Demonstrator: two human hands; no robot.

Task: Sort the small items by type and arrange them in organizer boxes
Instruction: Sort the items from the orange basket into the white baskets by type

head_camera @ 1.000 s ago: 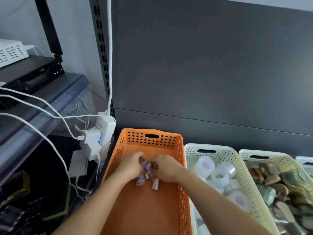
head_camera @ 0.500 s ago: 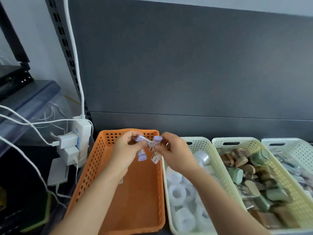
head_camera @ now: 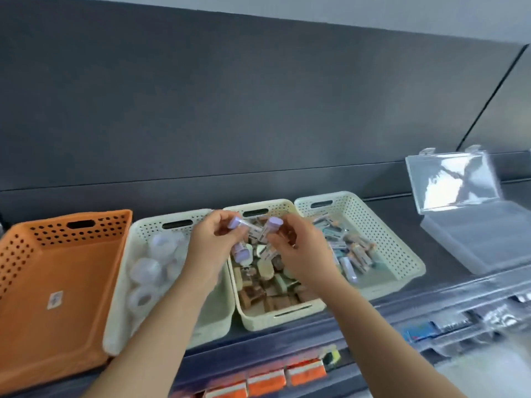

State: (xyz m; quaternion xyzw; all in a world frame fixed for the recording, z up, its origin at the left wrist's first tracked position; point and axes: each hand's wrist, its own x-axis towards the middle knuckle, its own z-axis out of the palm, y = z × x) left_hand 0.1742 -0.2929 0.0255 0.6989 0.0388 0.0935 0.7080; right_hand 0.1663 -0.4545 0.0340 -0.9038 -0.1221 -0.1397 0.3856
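Both hands hold purple-capped tubes above a row of baskets on a shelf.

A dark back panel (head_camera: 258, 110) rises behind the shelf (head_camera: 402, 214). On the shelf, an orange basket (head_camera: 26, 234) stands far left. Beside it are three cream baskets in a row: the first basket (head_camera: 149, 222) holds tape rolls (head_camera: 145, 270), the middle basket (head_camera: 275, 314) brown and green bits, and the third basket (head_camera: 402, 254) small labelled tubes. A clear box (head_camera: 474, 239) sits apart to the right with its lid (head_camera: 454, 182) up. The left hand (head_camera: 211, 245) and right hand (head_camera: 298, 251) are close together over the middle basket. Each has its fingers curled round purple-capped tubes (head_camera: 273, 225).
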